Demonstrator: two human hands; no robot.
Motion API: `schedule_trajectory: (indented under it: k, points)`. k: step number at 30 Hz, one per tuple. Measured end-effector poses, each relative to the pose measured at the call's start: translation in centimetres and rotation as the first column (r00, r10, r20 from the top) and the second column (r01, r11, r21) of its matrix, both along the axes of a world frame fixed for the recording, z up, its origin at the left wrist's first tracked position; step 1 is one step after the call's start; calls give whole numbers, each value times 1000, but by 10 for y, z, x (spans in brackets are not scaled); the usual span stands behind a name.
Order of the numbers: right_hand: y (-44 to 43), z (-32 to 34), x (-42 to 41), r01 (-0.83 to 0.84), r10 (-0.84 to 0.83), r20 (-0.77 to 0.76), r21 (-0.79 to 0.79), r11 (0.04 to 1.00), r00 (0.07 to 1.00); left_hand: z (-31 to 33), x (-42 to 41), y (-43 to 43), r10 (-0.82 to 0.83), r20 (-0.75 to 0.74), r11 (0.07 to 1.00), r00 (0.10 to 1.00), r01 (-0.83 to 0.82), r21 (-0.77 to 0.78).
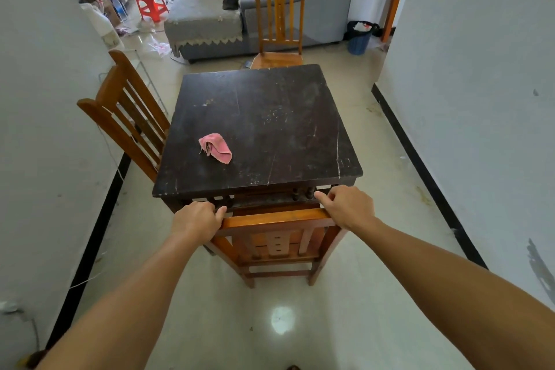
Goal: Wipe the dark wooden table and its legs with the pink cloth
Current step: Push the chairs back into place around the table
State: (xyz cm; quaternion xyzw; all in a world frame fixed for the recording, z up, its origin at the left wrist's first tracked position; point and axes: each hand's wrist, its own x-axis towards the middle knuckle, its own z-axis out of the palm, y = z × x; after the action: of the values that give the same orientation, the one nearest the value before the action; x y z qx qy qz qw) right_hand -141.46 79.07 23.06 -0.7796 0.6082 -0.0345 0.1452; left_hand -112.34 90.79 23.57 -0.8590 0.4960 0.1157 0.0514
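Observation:
The dark wooden table (270,117) stands in the middle of a narrow passage, its top scratched and dusty. A crumpled pink cloth (216,148) lies on the near left part of the top, with no hand on it. An orange wooden chair (276,221) is tucked under the table's near edge. My left hand (196,221) grips the left end of the chair's top rail. My right hand (348,207) holds the right end of the same rail, fingers curled over it. The table's legs are mostly hidden.
A second wooden chair (126,117) stands against the table's left side and a third (279,18) at its far side. White walls close in on both sides. Beyond are a grey sofa (207,18), a red stool (151,4) and a blue bin (359,37).

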Motion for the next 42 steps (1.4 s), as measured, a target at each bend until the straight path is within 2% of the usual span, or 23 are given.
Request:
schedule_trajectory:
  k: [5, 12, 17, 20, 27, 32, 36, 42]
  points:
    - [-11, 9, -22, -113, 92, 128, 162, 980, 987, 18, -18, -16, -137, 12, 988, 991, 135, 71]
    - [-82, 28, -113, -117, 119, -55, 48, 992, 991, 54, -120, -117, -411, 24, 904, 911, 411, -118]
    - [-162, 33, -176, -224, 215, -103, -83, 971, 971, 61, -201, -216, -509, 66, 841, 858, 512, -173]
    - [-222, 41, -211, -285, 264, -144, -152, 946, 954, 67, -242, -277, -527, 116, 817, 842, 539, -203]
    - [-359, 79, -258, -332, 310, -123, -284, 899, 943, 79, -301, -397, -471, 203, 784, 858, 513, -350]
    - [-460, 90, -250, -362, 358, -83, -366, 857, 930, 85, -291, -488, -426, 255, 782, 868, 495, -379]
    - [-551, 92, -238, -385, 378, -108, -435, 814, 920, 84, -277, -577, -413, 297, 784, 861, 502, -366]
    - [-687, 108, -224, -341, 318, -127, -431, 835, 940, 102, -255, -722, -413, 300, 764, 860, 506, -400]
